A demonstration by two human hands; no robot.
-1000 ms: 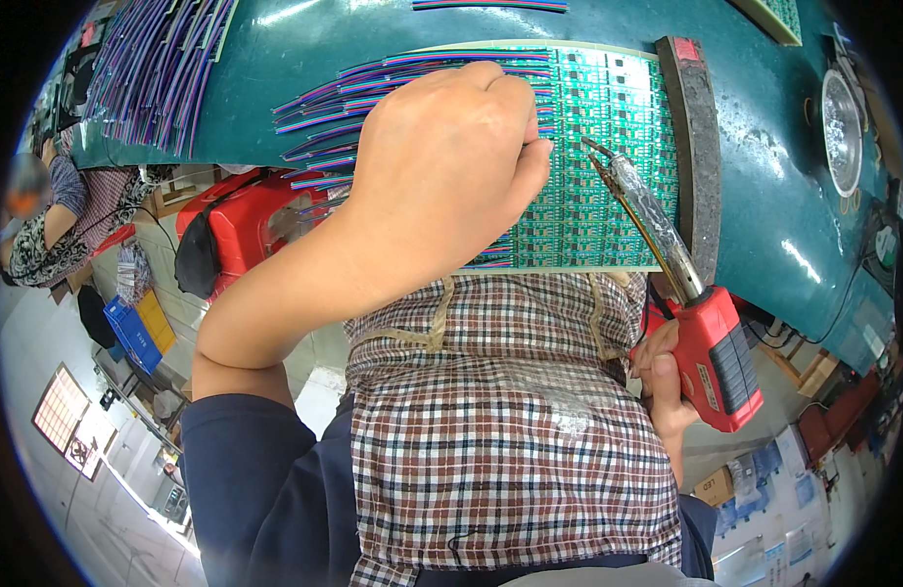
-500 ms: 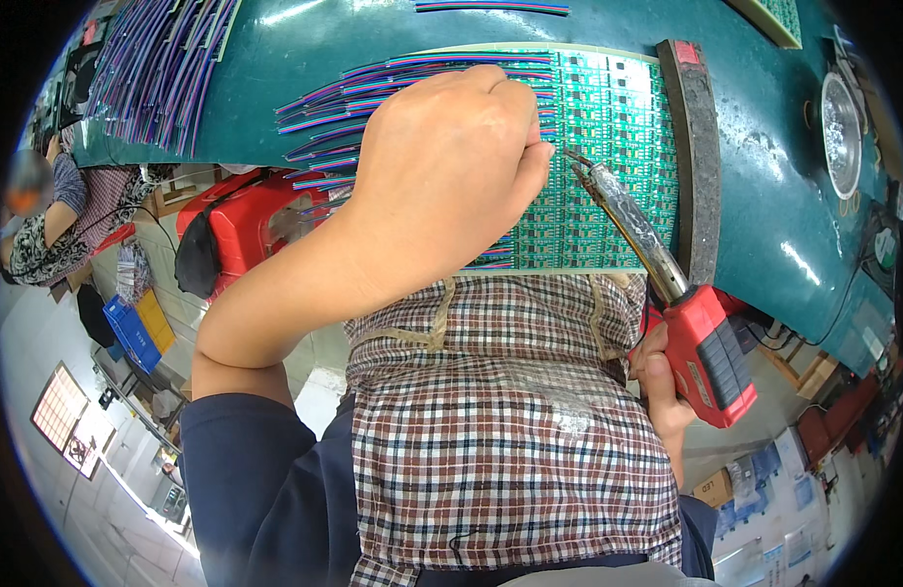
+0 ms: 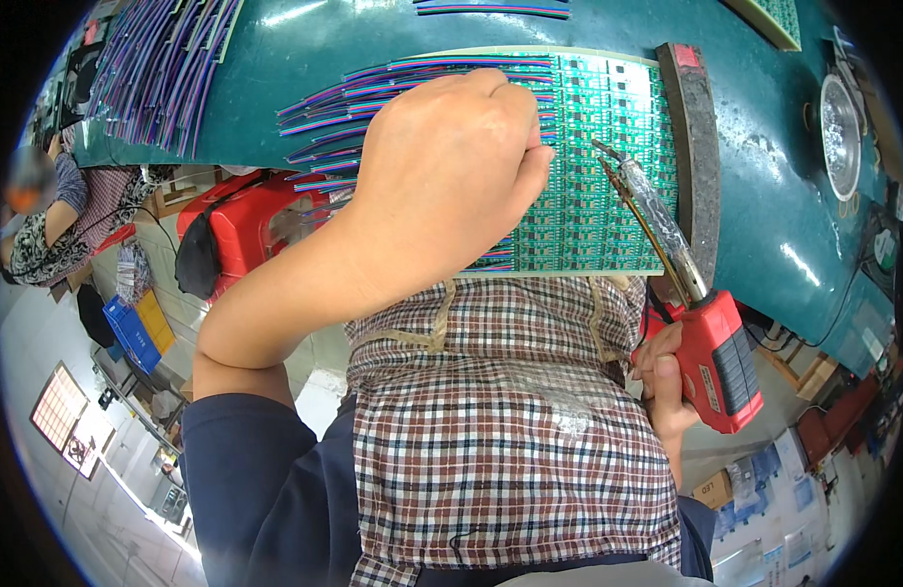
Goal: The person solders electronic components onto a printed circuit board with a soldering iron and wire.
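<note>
The worktop point(image 3: 764, 196) is green and is seen to span the upper view; clock positions are taken from the view's centre. The board point(image 3: 588, 210) is found on it at 1 o'clock, a dark bar point(image 3: 693, 157) being set beside its right edge.

The work is judged to be part done. Wires point(image 3: 402, 76) are laid over the board's left part in rows, their loose lengths reaching toward 11 o'clock; on the right-hand columns none are seen. The middle rows are covered by the left hand point(image 3: 461, 137), and the soundness of any joint could not be verified.

The left hand is curled, its fingertips hidden; whether a wire is pinched cannot be told. The iron point(image 3: 678, 256) is gripped by its red handle in the right hand point(image 3: 667, 377), its tip held at the board; contact could not be confirmed.

On the worktop, a wire bundle point(image 3: 158, 83) is noted at 10 o'clock and a metal dish point(image 3: 841, 137) at 2. Off it, a red stool point(image 3: 241, 230) and a seated person point(image 3: 45, 220) are noted between 9 and 10, a blue crate point(image 3: 131, 333) at 9, and a carton point(image 3: 713, 489) at 4.
</note>
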